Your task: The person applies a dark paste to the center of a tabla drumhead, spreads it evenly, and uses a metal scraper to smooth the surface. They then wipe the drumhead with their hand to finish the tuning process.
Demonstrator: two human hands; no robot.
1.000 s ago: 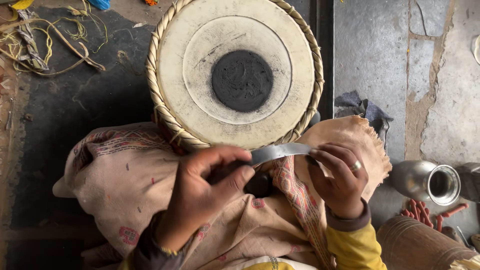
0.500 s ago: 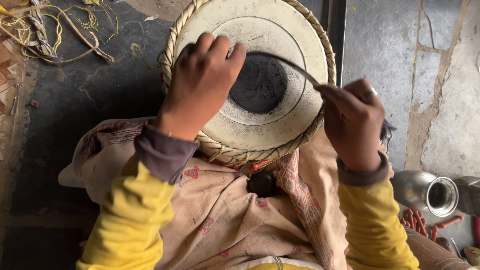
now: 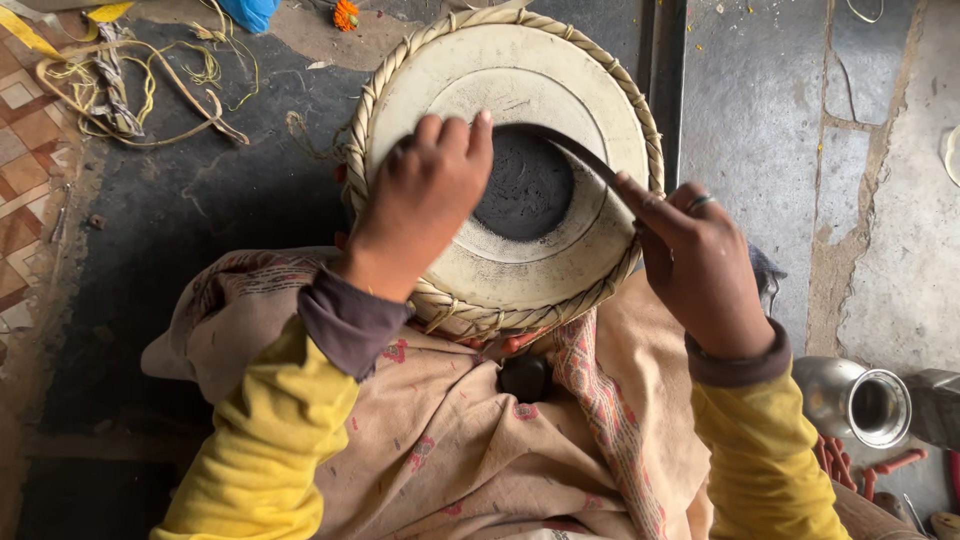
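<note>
Metal pot (image 3: pixel 855 400) at lower right lies on its side on the floor, mouth toward the camera; the inside is dark and its contents cannot be told. Surface polished, rounded, reflective. Drum (image 3: pixel 505 170) sits in front of the person's lap, head facing up: round pale skin, dusty and matte, with a raised inner ring and a black patch (image 3: pixel 527 185) at the centre, grainy and dull. The rim is bound by a plaited straw-coloured braid. Left hand (image 3: pixel 425 200) rests on the drumhead at the left edge of the black patch, fingers curled together and pinched on one end of a thin metal strip (image 3: pixel 585 158). The strip is narrow, grey, slightly bowed, and runs across the upper right of the black patch to the right hand (image 3: pixel 695 265), which grips the other end between thumb and fingers; a ring shows on one finger. Both sleeves are yellow with dark cuffs. A beige cloth (image 3: pixel 450 440) with a faded red print, soft and creased, covers the lap under the drum. Tangled yellow cords (image 3: pixel 150 80) lie on the dark floor at upper left, well apart from the drum.
</note>
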